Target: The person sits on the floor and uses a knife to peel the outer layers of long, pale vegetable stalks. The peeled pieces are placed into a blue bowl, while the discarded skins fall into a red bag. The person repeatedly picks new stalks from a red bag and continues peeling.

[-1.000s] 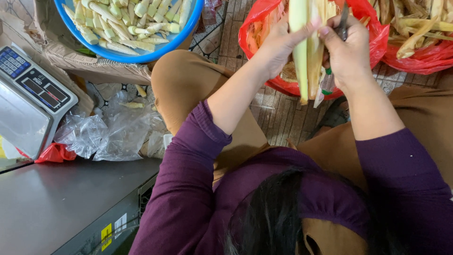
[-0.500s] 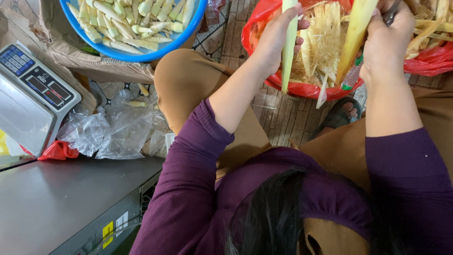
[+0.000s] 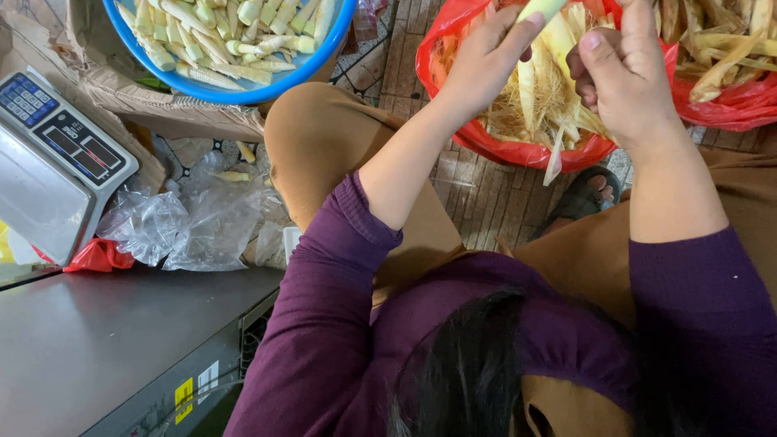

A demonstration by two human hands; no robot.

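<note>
head view: left hand (image 3: 486, 61) pinching pale corn ear (image 3: 541, 10) at top edge, over red bag (image 3: 453, 113) of husks; right hand (image 3: 619, 77) curled, contents unclear; best peeling downward, scraps into bag.

Glossy red plastic bag (image 3: 453, 113) — fibrous husks (image 3: 518, 113); matt metal counter (image 3: 89, 340).
</note>
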